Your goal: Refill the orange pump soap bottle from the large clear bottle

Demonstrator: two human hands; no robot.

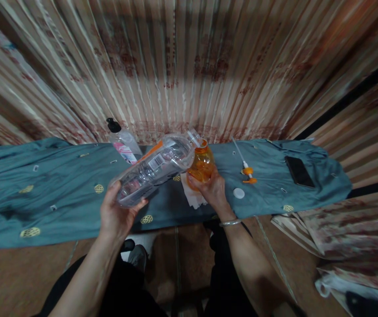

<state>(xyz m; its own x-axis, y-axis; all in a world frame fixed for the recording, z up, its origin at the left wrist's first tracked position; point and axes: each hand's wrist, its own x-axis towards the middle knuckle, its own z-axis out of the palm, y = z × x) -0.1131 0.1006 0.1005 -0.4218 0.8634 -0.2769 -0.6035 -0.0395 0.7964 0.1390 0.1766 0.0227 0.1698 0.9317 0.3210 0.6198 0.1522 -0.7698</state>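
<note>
A large clear plastic bottle (pixel 156 169) lies tilted in the air, its base in my left hand (pixel 118 209) with the fingers wrapped around it. Its neck points up and to the right, at the mouth of a small orange see-through bottle (pixel 203 163). I cannot tell whether the two mouths touch. My right hand (pixel 213 188) grips the orange bottle, which has no top on it. Under that bottle is a pale cloth or tissue (pixel 194 199). To the right lie an orange pump head with its tube (pixel 248 172) and a white cap (pixel 239 193).
A clear bottle with a black pump top (pixel 124 143) stands at the back left. A black phone (pixel 299 171) lies at the right on the green patterned cloth (pixel 66 193). Behind the table hangs a pleated curtain (pixel 189 66).
</note>
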